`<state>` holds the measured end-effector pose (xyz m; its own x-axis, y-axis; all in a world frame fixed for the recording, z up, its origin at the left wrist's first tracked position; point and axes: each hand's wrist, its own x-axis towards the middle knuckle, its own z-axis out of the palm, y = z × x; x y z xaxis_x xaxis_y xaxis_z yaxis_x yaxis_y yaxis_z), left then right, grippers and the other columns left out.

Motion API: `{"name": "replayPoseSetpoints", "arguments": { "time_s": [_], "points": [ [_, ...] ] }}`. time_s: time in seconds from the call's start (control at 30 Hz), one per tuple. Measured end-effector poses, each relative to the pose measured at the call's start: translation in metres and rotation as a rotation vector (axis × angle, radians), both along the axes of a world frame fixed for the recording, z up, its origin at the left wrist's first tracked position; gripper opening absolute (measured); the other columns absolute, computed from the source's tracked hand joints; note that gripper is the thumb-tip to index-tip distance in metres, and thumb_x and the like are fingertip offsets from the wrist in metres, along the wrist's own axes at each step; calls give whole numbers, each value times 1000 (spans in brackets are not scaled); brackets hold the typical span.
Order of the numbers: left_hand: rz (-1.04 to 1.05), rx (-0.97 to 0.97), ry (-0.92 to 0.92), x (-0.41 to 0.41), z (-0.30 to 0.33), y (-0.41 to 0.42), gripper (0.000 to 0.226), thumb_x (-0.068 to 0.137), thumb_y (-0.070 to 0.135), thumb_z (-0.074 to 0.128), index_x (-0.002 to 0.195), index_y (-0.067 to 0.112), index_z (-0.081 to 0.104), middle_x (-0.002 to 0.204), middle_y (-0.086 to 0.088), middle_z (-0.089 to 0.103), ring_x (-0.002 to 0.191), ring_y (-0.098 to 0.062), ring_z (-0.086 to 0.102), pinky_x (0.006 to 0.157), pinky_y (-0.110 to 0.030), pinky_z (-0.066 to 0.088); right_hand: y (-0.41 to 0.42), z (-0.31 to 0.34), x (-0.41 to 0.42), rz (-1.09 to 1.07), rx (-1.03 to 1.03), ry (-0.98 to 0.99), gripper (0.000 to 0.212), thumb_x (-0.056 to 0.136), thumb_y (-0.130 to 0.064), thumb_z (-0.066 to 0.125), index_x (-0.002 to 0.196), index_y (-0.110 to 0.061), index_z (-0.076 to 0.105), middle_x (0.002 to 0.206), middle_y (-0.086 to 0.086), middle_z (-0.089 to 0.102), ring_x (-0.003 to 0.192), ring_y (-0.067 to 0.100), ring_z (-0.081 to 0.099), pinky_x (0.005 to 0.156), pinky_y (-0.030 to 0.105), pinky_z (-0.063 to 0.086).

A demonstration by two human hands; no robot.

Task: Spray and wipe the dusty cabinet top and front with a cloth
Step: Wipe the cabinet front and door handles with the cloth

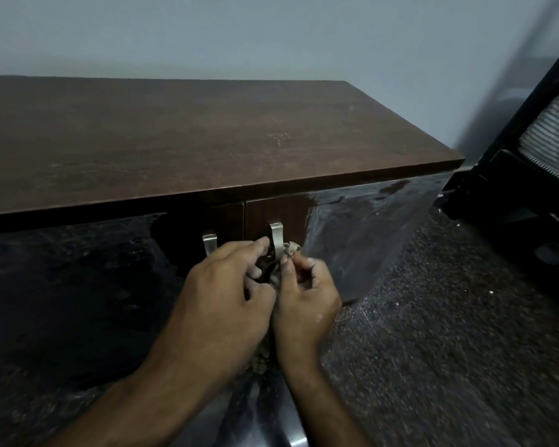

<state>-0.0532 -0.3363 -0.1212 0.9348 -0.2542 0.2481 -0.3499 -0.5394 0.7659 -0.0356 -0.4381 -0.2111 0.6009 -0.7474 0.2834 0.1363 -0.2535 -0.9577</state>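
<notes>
At cabinet front, near centre: left hand [221, 304] and right hand [305, 296] close together, fingers of both curled, pinching crumpled beige cloth [289, 250] between them. Cloth bunched against right door handle [275, 237]; tail hangs below palms. Left door handle [209, 243] just beside. Glossy dark doors [368, 233] wet-streaked right. Beyond, brown cabinet top [191, 133] dusty, smudged. Speckled floor [449, 317] right; grey wall [239, 33] far.

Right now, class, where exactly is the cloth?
In the head view the cloth is bunched between the left hand and right hand, against the right door handle on the cabinet front.
</notes>
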Motion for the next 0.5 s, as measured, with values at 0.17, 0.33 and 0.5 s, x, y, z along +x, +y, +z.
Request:
{"name": "replayPoseSetpoints", "arguments": {
  "time_s": [0.17,0.33,0.5],
  "points": [
    [75,-36,63,11,1,6,47,85,8,60,128,28,63,99,18,66,89,7,62,69,1,42,7,-5,2,-43,325,77,6,91,-9,73,87,-12,70,75,-10,69,65,-10,65,56,6,47],
    [77,-63,93,12,3,7,48,85,4,57,129,24,62,112,15,68,100,7,63,80,-7,44,41,-7,-2,102,445,185,4,89,-15,76,88,-14,73,77,0,75,71,7,73,66,28,61],
    [69,-74,115,10,3,15,51,86,1,56,132,23,59,121,13,66,109,6,61,94,-17,48,38,-9,-3,44,446,117,19,89,-9,75,81,-26,69,74,-8,72,72,3,71,66,17,57]
  ]
}}
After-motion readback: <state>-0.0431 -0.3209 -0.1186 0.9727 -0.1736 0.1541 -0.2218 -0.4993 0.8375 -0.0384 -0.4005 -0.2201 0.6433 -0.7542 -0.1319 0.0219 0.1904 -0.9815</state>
